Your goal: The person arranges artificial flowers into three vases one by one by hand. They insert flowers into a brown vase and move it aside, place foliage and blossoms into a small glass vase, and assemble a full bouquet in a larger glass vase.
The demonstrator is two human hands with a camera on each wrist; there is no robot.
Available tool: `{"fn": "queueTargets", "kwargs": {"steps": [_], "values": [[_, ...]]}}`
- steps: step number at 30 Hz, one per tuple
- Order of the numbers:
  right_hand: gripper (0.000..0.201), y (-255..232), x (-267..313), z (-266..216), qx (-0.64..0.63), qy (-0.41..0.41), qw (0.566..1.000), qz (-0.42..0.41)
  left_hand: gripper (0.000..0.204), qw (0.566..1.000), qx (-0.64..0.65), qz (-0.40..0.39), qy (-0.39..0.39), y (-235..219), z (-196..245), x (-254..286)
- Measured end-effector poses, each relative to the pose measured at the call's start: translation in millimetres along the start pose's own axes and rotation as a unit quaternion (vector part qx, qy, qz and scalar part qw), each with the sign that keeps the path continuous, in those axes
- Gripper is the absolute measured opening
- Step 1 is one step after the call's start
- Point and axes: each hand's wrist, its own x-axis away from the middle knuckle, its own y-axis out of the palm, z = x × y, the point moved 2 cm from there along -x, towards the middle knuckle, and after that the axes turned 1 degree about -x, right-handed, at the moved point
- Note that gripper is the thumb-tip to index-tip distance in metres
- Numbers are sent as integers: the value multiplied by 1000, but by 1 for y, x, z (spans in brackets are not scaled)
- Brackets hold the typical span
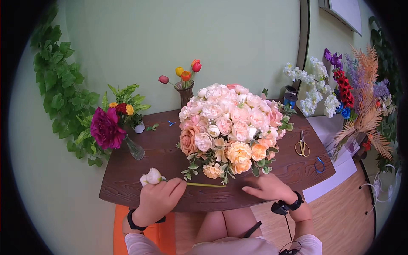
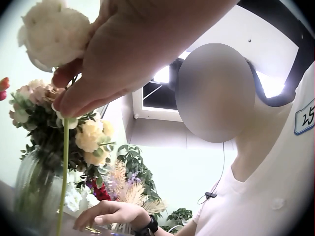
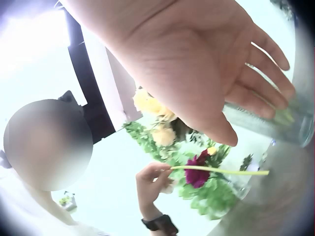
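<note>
My left hand (image 1: 160, 199) pinches a green stem (image 1: 206, 185) just below its white-pink peony heads (image 1: 153, 176), low over the front of the table. In the left wrist view the stem (image 2: 64, 167) runs down from thumb and fingertips, with a pale bloom (image 2: 54, 37) above the hand. My right hand (image 1: 270, 187) holds nothing; its fingers are extended near the front of the big bouquet. The right wrist view shows the right palm (image 3: 197, 69) with fingers beside the glass vase (image 3: 300, 125). Pink, white and peach blooms (image 1: 233, 119) fill the bouquet, hiding its vase in the head view.
On the left stands a small vase (image 1: 135, 148) with a magenta peony (image 1: 106, 127). Behind are tulips in a brown vase (image 1: 185, 93). Gold-handled scissors (image 1: 302, 148) and a blue tie (image 1: 319, 165) lie at right, with ribbon spools (image 1: 290, 98) farther back.
</note>
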Motion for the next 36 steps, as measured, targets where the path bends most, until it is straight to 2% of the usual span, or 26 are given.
{"fn": "queueTargets", "kwargs": {"steps": [1, 2, 4, 7, 8, 12, 15, 17, 19, 20, 21, 22, 23, 25, 26, 28, 29, 31, 32, 34, 36], "values": [[44, -1, 9, -7, -14, -30, 995, -90, 21, 1000, 3, -3, 2, -7, 7, -2], [44, -5, 13, -17, -16, -27, 995, -90, 22, 999, -7, 25, 32, -14, 14, -3], [38, -12, 12, -50, -185, -115, 970, -110, 23, 990, -43, 72, 109, -22, 24, -3], [37, -18, 9, -78, -237, -126, 958, -103, 23, 983, -36, 90, 155, -37, 39, -19], [33, -21, 8, -85, -240, -135, 959, -69, 24, 980, -44, 92, 172, -40, 42, -25], [28, -28, 4, -89, -247, -167, 952, -70, 25, 967, 12, 126, 222, -42, 48, -48], [21, -49, 9, -92, -223, -172, 958, -57, 24, 961, 48, 150, 227, -43, 45, -69], [17, -67, 16, -90, -260, -108, 958, -47, 21, 949, 132, 190, 213, -49, 40, -90], [15, -79, 23, -82, -316, -78, 944, 45, 32, 935, 206, 218, 191, -53, 27, -102], [16, -91, 30, -78, -340, -17, 937, 74, 32, 934, 205, 218, 192, -52, 21, -110], [18, -104, 35, -73, -363, 44, 925, 103, 37, 941, 206, 219, 155, -48, 13, -118], [22, -113, 38, -66, -375, 40, 912, 161, 43, 947, 207, 218, 116, -44, 6, -127], [27, -122, 40, -60, -387, 37, 896, 217, 43, 946, 209, 218, 116, -41, 1, -136], [34, -139, 37, -51, -365, -32, 875, 316, 53, 962, 215, 161, 49, -28, -8, -157], [34, -147, 35, -45, -365, -30, 875, 316, 53, 962, 217, 161, 49, -22, -11, -164], [37, -164, 30, -38, -382, -101, 839, 373, 55, 974, 185, 120, 49, -5, -15, -176], [37, -170, 26, -37, -382, -102, 840, 373, 55, 974, 185, 121, 49, 3, -17, -178], [37, -183, 20, -36, -388, -114, 813, 418, 57, 977, 191, 75, 54, 17, -19, -182], [37, -189, 17, -31, -375, -127, 819, 416, 57, 977, 190, 76, 55, 14, -19, -182], [36, -199, 8, -28, -367, -142, 815, 426, 58, 972, 228, -25, 53, 8, -17, -182], [36, -205, -3, -25, -359, -155, 811, 436, 55, 968, 242, -33, 55, 6, -15, -179]]}}
